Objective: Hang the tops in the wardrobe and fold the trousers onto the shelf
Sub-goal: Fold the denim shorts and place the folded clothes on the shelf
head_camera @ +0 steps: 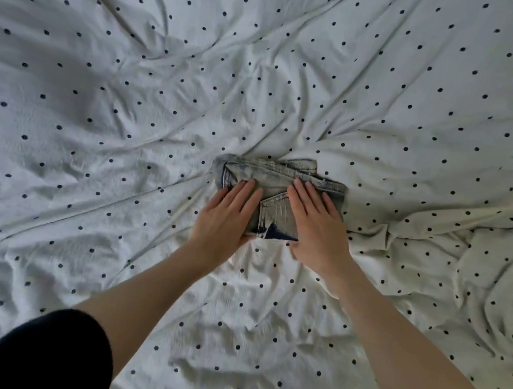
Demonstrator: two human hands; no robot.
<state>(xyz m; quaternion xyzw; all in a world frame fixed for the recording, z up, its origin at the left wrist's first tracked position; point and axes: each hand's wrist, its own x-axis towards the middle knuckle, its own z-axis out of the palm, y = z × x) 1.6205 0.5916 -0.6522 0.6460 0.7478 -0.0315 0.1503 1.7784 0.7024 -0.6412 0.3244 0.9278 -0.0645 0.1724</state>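
A rumpled dotted bedsheet [131, 96] carries the folded jeans [277, 184] — thick, stiff denim (likely weighty). Left hand [226, 216] and right hand [317, 227] press flat, fingers straight, gripping nothing; lift beneath both ends.

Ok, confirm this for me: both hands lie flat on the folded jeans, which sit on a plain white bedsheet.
One detail is wrong. The left hand and right hand do lie flat on the folded jeans, but the bedsheet is white with dark dots, not plain, as the head view shows.
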